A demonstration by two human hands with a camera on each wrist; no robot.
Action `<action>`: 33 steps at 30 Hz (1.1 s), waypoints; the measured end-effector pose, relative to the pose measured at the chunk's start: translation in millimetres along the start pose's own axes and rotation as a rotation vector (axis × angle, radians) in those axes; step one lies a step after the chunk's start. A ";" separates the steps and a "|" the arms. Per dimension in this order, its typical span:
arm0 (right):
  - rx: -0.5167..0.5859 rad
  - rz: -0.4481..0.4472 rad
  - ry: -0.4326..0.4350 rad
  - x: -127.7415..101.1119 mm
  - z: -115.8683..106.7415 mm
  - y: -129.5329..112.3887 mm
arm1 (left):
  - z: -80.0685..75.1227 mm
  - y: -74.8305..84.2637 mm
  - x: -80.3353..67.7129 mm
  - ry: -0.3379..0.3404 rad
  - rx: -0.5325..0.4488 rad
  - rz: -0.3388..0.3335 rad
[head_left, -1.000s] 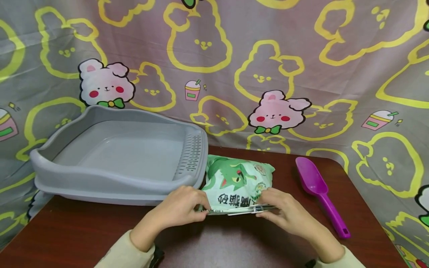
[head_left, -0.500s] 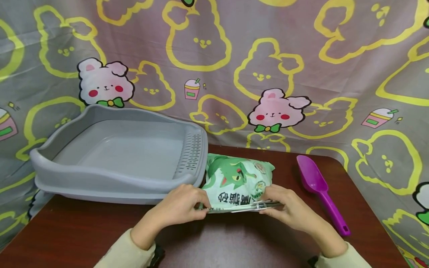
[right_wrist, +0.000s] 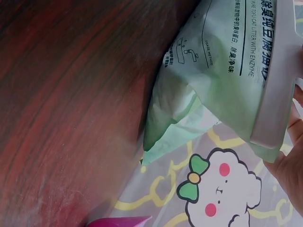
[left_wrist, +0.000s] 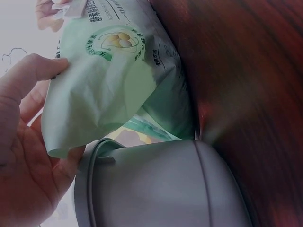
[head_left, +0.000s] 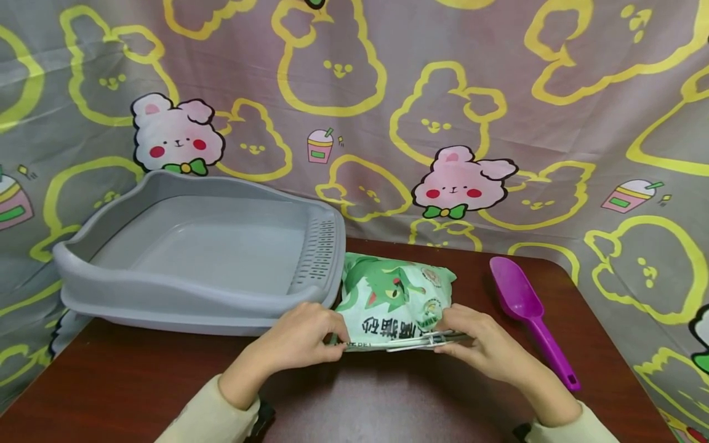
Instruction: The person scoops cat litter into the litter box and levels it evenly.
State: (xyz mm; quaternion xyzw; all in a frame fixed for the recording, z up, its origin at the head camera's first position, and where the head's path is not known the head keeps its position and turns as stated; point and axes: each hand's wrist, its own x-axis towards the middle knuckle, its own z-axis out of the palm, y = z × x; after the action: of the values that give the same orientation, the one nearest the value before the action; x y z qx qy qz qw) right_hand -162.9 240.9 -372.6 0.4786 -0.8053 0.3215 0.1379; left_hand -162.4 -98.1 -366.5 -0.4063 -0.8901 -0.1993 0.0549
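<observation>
A green and white bag of cat litter [head_left: 382,295] lies on the table, its top edge turned toward me. My left hand [head_left: 307,335] pinches the left end of that edge between thumb and fingers. A white bag clip [head_left: 407,343] runs along the edge's right part, and my right hand [head_left: 484,347] grips it near its right end. The right wrist view shows the clip [right_wrist: 279,85] as a long bar lying over the bag [right_wrist: 227,61]. Seen from the left wrist, the bag's loose corner [left_wrist: 66,127] hangs between my left thumb and fingers.
Left of the bag stands a grey litter box [head_left: 199,295], its slotted end close beside the bag. A purple litter scoop [head_left: 523,304] lies on the right of the brown table [head_left: 354,406]. Behind hangs a patterned curtain [head_left: 365,61].
The clip and my right hand have shifted slightly to the right along the bag's edge, baring more of its left part. My left hand keeps its hold on the bag's left end.
</observation>
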 end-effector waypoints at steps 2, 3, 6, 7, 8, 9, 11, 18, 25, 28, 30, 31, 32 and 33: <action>-0.004 0.010 -0.007 -0.6 -0.2 0.5 | -0.5 0.0 0.0 -0.004 -0.003 -0.001; -0.006 0.021 -0.014 -1.1 -0.5 0.7 | -0.6 0.0 0.1 -0.006 -0.007 -0.004; -0.020 0.051 -0.035 -2.6 -1.4 0.9 | -1.3 0.2 0.1 -0.010 -0.021 -0.012; -0.026 0.054 -0.039 -3.1 -1.6 1.0 | -1.5 0.3 0.3 -0.012 -0.024 -0.013; -0.033 0.054 -0.041 -3.5 -1.9 0.8 | -1.6 0.5 0.5 -0.013 -0.024 -0.015; -0.039 0.052 -0.043 -3.9 -2.0 0.4 | -1.4 0.6 0.7 -0.013 -0.021 -0.015; -0.051 0.040 -0.042 -4.3 -2.0 -0.6 | -1.4 0.6 0.8 -0.013 -0.013 -0.010; -0.079 -0.060 -0.004 -4.0 -0.3 -1.9 | 0.3 0.3 -0.2 -0.009 -0.001 -0.013; -0.108 -0.100 0.023 -4.1 -7.3 -8.3 | 2.9 2.0 1.5 -0.005 -0.011 -0.011; -0.135 -0.093 0.028 -5.5 -14.7 -11.6 | 3.2 2.0 1.6 -0.008 -0.023 -0.009; -0.162 -0.070 0.035 -7.3 -21.2 -12.8 | 2.3 1.4 0.9 -0.008 -0.035 -0.016; -0.169 -0.052 0.039 -8.5 -24.6 -13.1 | 1.8 0.9 0.4 -0.009 -0.040 -0.020; -0.176 -0.037 0.041 -9.9 -27.5 -13.0 | 1.3 0.4 -0.1 -0.008 -0.045 -0.023; -0.184 -0.022 0.040 -11.3 -30.0 -12.6 | 1.0 -0.1 -0.6 -0.006 -0.048 -0.025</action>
State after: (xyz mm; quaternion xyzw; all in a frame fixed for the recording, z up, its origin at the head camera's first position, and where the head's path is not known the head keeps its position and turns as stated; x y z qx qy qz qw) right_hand -148.9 263.9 -351.1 0.4662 -0.8233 0.2541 0.2009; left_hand -162.1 -98.2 -367.6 -0.3967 -0.8903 -0.2198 0.0398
